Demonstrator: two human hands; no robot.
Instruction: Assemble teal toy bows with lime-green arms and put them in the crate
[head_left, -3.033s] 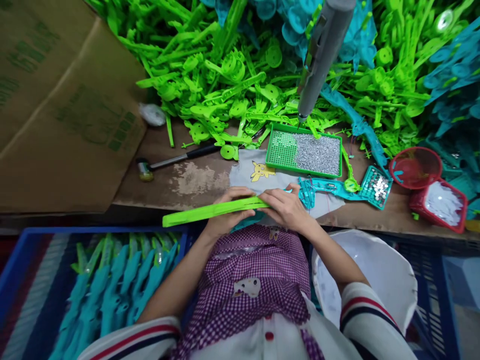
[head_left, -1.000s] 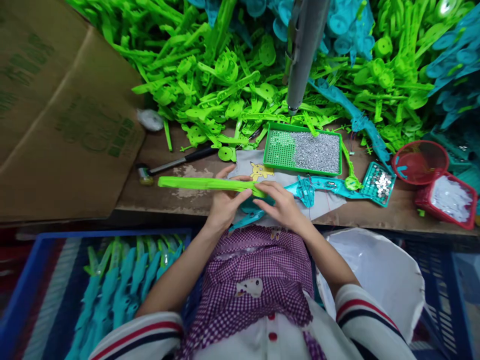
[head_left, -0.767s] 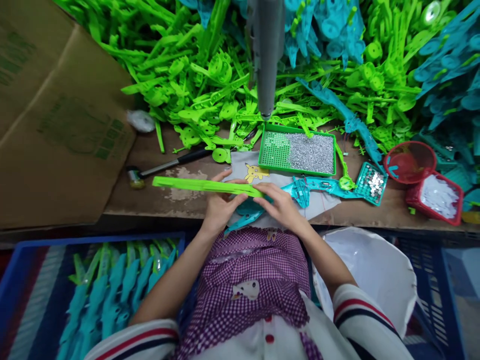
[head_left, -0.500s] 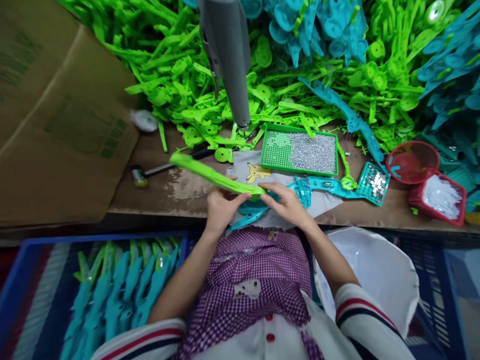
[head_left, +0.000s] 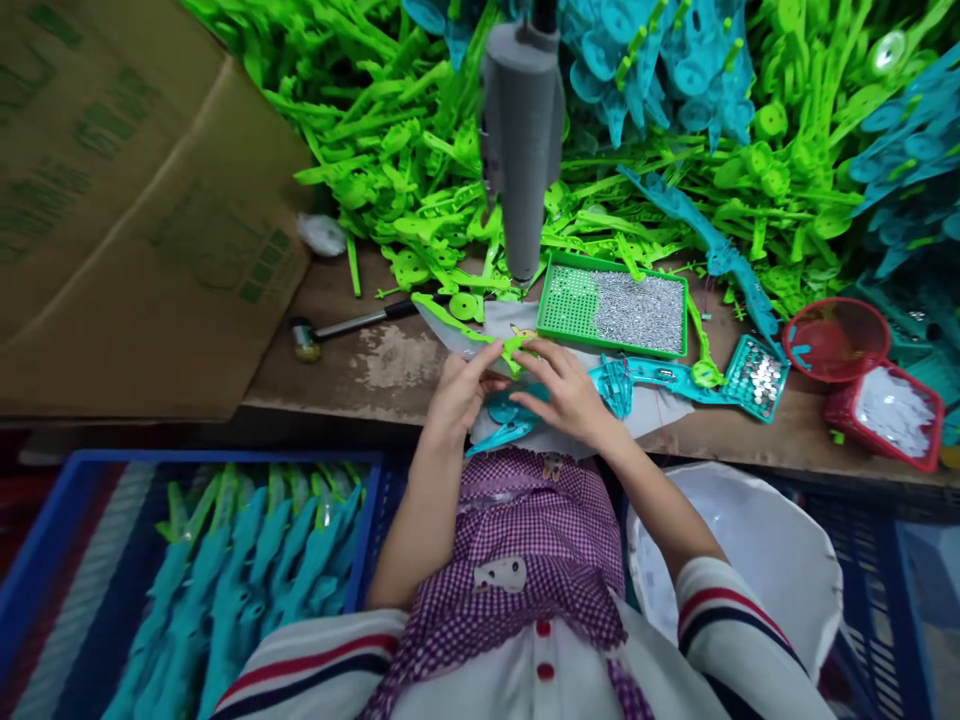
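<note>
My left hand [head_left: 459, 392] and my right hand [head_left: 564, 398] both grip a long lime-green plastic part [head_left: 457, 325] at the table's near edge. Its free end points away and to the left, so it looks short from here. Under my hands lies a teal plastic part [head_left: 501, 430] on a grey cloth with a yellow cartoon figure [head_left: 660, 412]. A grey hanging power tool [head_left: 523, 150] dangles just above and beyond my hands.
A green tray of small screws [head_left: 621, 308], a teal tray of discs [head_left: 756, 376], a red bowl [head_left: 832, 338] and a red bin [head_left: 886, 412] sit right. Piles of green and teal parts [head_left: 675, 150] fill the back. A hammer [head_left: 352, 325], cardboard [head_left: 135, 220], a blue crate [head_left: 225, 570] lie left.
The green part lay level across the table edge, pointing left; both hands have swung its free end up and away. The hanging tool has swayed left, then back toward the middle.
</note>
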